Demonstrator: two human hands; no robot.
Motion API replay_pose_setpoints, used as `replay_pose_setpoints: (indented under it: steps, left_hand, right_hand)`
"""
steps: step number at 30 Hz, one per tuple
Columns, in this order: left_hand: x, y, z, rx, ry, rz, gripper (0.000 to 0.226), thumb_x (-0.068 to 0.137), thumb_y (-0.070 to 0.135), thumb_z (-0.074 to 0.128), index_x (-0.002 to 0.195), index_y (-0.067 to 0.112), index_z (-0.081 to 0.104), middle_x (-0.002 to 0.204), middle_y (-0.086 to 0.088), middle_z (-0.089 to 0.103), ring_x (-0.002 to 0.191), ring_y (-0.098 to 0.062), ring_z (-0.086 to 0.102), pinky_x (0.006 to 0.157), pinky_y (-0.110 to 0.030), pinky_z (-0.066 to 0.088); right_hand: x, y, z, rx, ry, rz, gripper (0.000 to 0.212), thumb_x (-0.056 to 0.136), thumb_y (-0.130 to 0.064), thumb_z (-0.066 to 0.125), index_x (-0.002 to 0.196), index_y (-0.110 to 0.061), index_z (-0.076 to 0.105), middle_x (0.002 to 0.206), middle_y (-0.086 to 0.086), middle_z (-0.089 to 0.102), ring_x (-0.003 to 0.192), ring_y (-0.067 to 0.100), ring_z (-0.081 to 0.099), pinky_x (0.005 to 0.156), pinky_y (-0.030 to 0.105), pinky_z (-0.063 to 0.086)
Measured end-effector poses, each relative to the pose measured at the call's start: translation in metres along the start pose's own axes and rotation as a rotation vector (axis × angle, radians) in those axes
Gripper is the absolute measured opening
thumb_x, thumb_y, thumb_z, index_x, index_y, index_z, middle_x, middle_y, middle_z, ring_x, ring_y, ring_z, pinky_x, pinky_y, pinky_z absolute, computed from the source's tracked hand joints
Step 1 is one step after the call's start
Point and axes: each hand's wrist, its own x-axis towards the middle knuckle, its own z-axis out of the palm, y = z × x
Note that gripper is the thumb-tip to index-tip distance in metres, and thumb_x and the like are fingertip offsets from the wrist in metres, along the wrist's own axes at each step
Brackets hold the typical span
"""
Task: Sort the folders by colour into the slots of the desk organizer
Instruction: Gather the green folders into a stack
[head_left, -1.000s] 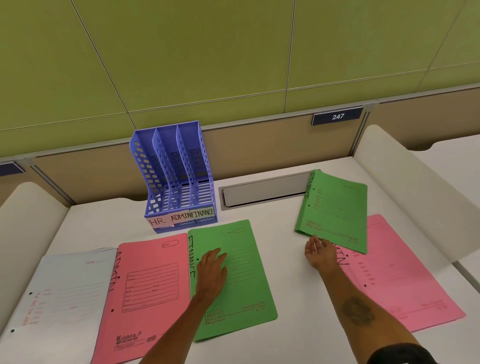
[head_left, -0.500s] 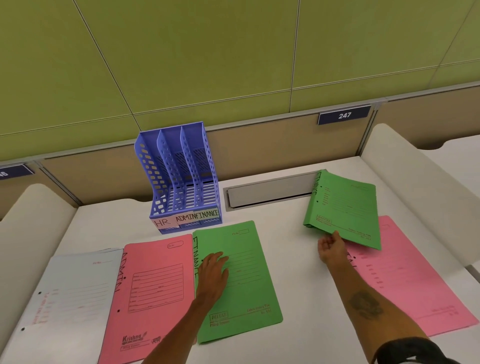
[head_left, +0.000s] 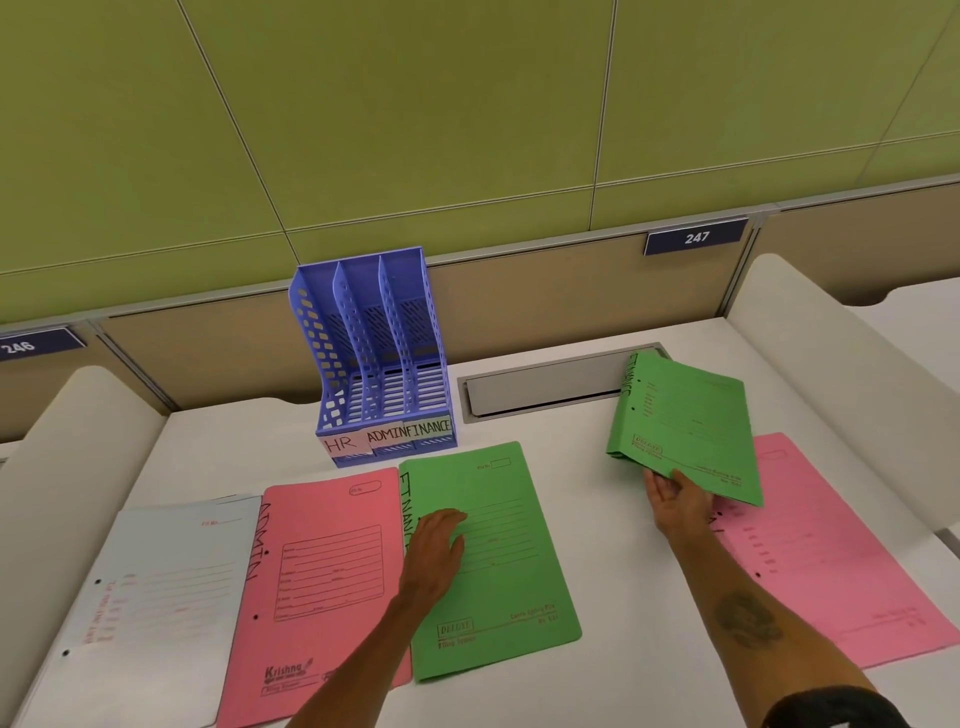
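The lifted green folder (head_left: 685, 426) hangs tilted above the right part of the table (head_left: 597, 519), its far corner over the grey hatch (head_left: 545, 387) set into the tabletop and its near edge above the right pink folder (head_left: 831, 561). "FINANCE" is handwritten along its spine edge. The right hand (head_left: 675, 501) holds it from below at the near edge, palm turned up, with the fingers tucked under the cover where they cannot be seen.

The flat green folder (head_left: 498, 571), also marked "FINANCE", lies closed on the table near the middle. The left hand (head_left: 436, 551) rests palm down on its left part, fingers straight and close together, pressing on the cover. Touching its left edge lies the left pink folder (head_left: 322, 571), with "ADMIN" written down its spine edge. The pale blue folder (head_left: 156, 597) lies further left, its right edge meeting the pink one.

The desk organizer (head_left: 374, 358), a blue perforated plastic rack with three upright slots, stands at the back of the table just beyond the flat green folder. Paper labels (head_left: 387, 439) across its front read "HR", "ADMIN" and "FINANCE" from left to right.

White curved dividers flank the table on both sides. Behind the table runs a beige panel bearing number plates "247" (head_left: 696, 237) and "246" (head_left: 21, 345), with a green wall above.
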Motion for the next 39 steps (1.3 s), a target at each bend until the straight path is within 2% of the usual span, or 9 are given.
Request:
replay_pose_setpoints:
  steps: [6,11,15,21,26,28,31,36,39]
  left_hand:
    - [-0.004,0.003,-0.009,-0.139,-0.037,-0.008,0.042,0.101,0.017,0.051,0.142,0.017,0.048,0.148,0.0,0.045,0.138,-0.016,0.039,0.12,-0.036,0.03]
    - [-0.011,0.013,-0.017,-0.407,-0.036,-0.065,0.042,0.098,0.01,0.054,0.14,0.009,0.05,0.143,-0.006,0.053,0.117,-0.02,0.059,0.104,-0.035,0.047]
    - [-0.016,0.021,-0.021,-0.525,-0.067,-0.123,0.046,0.098,0.013,0.057,0.143,0.009,0.046,0.142,-0.006,0.054,0.096,-0.018,0.062,0.096,-0.036,0.051]
    - [-0.025,0.021,-0.023,-0.699,-0.128,-0.204,0.048,0.101,0.016,0.051,0.147,0.007,0.039,0.135,-0.011,0.056,0.101,-0.029,0.068,0.092,-0.042,0.057]
    - [-0.029,0.012,-0.021,-0.883,-0.165,-0.296,0.053,0.103,0.025,0.046,0.151,0.009,0.03,0.134,-0.018,0.056,0.09,-0.027,0.065,0.085,-0.041,0.057]
    - [-0.03,0.011,-0.022,-0.945,-0.191,-0.319,0.058,0.102,0.027,0.049,0.152,0.011,0.026,0.135,-0.017,0.057,0.094,-0.028,0.066,0.087,-0.044,0.058]
    - [-0.03,0.008,-0.024,-1.007,-0.195,-0.357,0.055,0.097,0.018,0.058,0.146,0.011,0.034,0.128,-0.015,0.063,0.105,-0.03,0.068,0.092,-0.051,0.056]
    - [-0.03,-0.003,-0.027,-0.976,-0.192,-0.404,0.052,0.095,0.006,0.058,0.142,0.01,0.037,0.123,-0.014,0.063,0.107,-0.031,0.067,0.088,-0.047,0.059]
    - [-0.029,-0.011,-0.031,-0.888,-0.171,-0.385,0.05,0.095,0.008,0.058,0.142,0.013,0.039,0.122,-0.013,0.062,0.107,-0.029,0.066,0.087,-0.045,0.059]
  right_hand:
    - [-0.029,0.025,-0.024,-0.087,-0.101,0.017,0.045,0.101,0.004,0.035,0.142,-0.015,0.04,0.142,0.019,0.047,0.126,0.033,0.051,0.111,0.047,0.041]
    - [-0.068,0.051,-0.052,-0.161,-0.19,0.055,0.041,0.1,0.005,0.041,0.13,-0.022,0.043,0.115,0.009,0.059,0.098,0.026,0.061,0.073,0.034,0.061]
    - [-0.089,0.074,-0.075,-0.201,-0.231,0.096,0.04,0.099,0.003,0.045,0.13,-0.022,0.046,0.111,0.008,0.063,0.1,0.027,0.063,0.075,0.035,0.061]
    - [-0.106,0.093,-0.106,-0.287,-0.222,0.181,0.031,0.097,0.0,0.048,0.121,-0.019,0.051,0.113,0.012,0.066,0.101,0.03,0.064,0.064,0.033,0.062]
    - [-0.119,0.108,-0.114,-0.404,-0.23,0.215,0.027,0.096,-0.002,0.051,0.117,-0.018,0.053,0.115,0.012,0.068,0.099,0.03,0.068,0.066,0.034,0.062]
    - [-0.123,0.115,-0.115,-0.442,-0.25,0.229,0.027,0.095,-0.002,0.053,0.118,-0.016,0.053,0.115,0.014,0.068,0.096,0.031,0.069,0.066,0.035,0.062]
    - [-0.128,0.125,-0.116,-0.492,-0.283,0.259,0.031,0.091,-0.001,0.056,0.119,-0.014,0.053,0.117,0.019,0.067,0.095,0.035,0.069,0.067,0.037,0.062]
    - [-0.126,0.13,-0.113,-0.535,-0.322,0.269,0.034,0.089,-0.005,0.059,0.122,-0.011,0.052,0.118,0.021,0.069,0.099,0.035,0.071,0.072,0.04,0.062]
    - [-0.117,0.122,-0.105,-0.491,-0.253,0.2,0.032,0.092,-0.009,0.057,0.124,-0.01,0.052,0.117,0.018,0.068,0.106,0.036,0.067,0.081,0.046,0.058]
